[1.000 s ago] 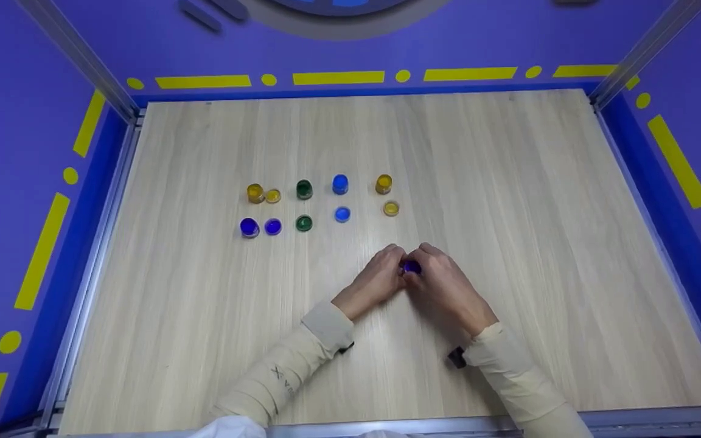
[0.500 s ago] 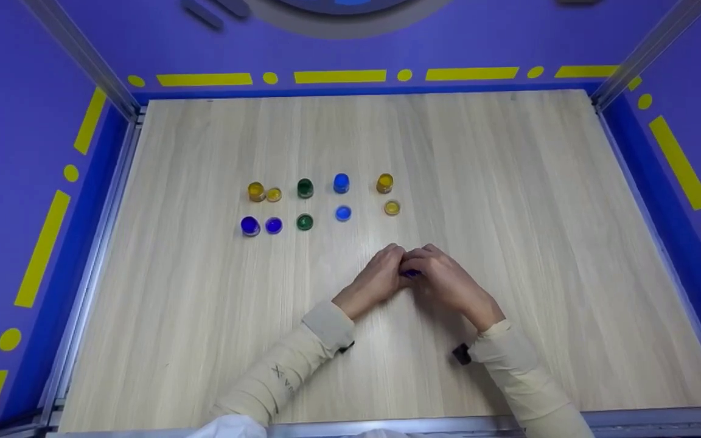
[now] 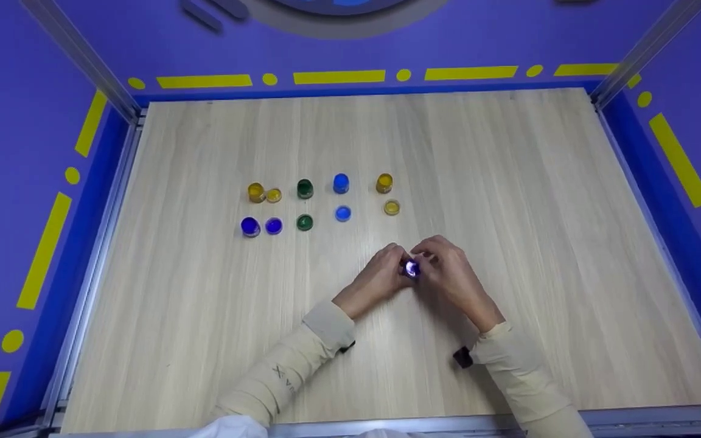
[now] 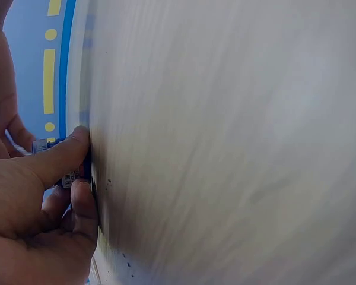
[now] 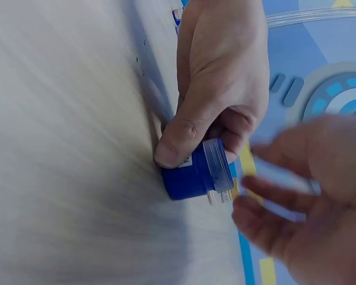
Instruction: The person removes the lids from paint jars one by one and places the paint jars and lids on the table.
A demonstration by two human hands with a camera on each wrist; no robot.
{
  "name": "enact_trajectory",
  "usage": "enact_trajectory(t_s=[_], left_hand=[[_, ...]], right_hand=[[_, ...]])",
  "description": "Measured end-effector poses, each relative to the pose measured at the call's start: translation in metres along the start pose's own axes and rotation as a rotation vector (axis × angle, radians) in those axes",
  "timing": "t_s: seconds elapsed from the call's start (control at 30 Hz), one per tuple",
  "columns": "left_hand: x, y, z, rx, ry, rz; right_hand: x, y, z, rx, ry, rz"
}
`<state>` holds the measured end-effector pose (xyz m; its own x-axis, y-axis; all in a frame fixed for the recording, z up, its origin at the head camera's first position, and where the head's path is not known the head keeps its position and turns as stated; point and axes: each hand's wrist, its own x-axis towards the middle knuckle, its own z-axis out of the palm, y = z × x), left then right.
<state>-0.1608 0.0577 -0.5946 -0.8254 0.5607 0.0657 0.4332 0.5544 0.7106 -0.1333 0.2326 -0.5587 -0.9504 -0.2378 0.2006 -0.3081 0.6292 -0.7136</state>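
My left hand (image 3: 378,277) grips a small dark blue-violet paint jar (image 5: 187,178) low over the wooden table, thumb along its label. A clear ribbed lid (image 5: 218,166) sits on the jar's mouth and catches a bright glint in the head view. Close beside it, my right hand (image 3: 453,280) has its fingers spread and loosely bent. In the right wrist view those fingertips (image 5: 249,205) are blurred and stand a little off the lid. From the left wrist, the jar's printed label (image 4: 69,178) shows between thumb and fingers.
Uncapped paint jars stand farther back: yellow (image 3: 255,192), green (image 3: 305,188), blue (image 3: 341,183), another yellow (image 3: 384,183) and violet (image 3: 251,227). Their matching lids, such as the green lid (image 3: 305,222) and blue lid (image 3: 343,213), lie nearby. Blue-violet walls (image 3: 326,55) enclose the table (image 3: 539,213).
My right hand's fingers covered the jar's top half a second ago; now they have drawn back to the right and spread, baring the shiny lid. My left hand keeps its hold in place.
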Motion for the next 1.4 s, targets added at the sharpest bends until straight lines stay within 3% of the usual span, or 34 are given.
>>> enact_trajectory(t_s=[0.1, 0.2, 0.4, 0.6, 0.8, 1.17, 1.4], left_hand=[[0.000, -0.001, 0.000, -0.037, -0.009, -0.006], [0.000, -0.001, 0.001, -0.036, -0.006, -0.005], [0.000, -0.001, 0.001, 0.024, 0.003, 0.011], [0.000, -0.001, 0.000, 0.057, 0.005, 0.009], [0.001, -0.001, 0.000, 0.081, -0.005, 0.008], [-0.001, -0.003, 0.000, 0.058, 0.013, 0.040], [0.000, -0.003, 0.000, 0.055, -0.002, 0.037]], right_hand=[[0.002, -0.002, 0.002, -0.013, 0.086, 0.140], [0.002, -0.005, 0.005, -0.041, 0.108, 0.224], [-0.001, -0.015, 0.013, -0.133, 0.061, 0.248], [-0.005, -0.021, 0.019, -0.206, -0.008, 0.208], [-0.006, -0.022, 0.019, -0.204, -0.035, 0.165], [0.001, -0.019, 0.013, -0.205, -0.104, -0.073], [0.002, -0.015, 0.012, -0.267, -0.171, -0.233]])
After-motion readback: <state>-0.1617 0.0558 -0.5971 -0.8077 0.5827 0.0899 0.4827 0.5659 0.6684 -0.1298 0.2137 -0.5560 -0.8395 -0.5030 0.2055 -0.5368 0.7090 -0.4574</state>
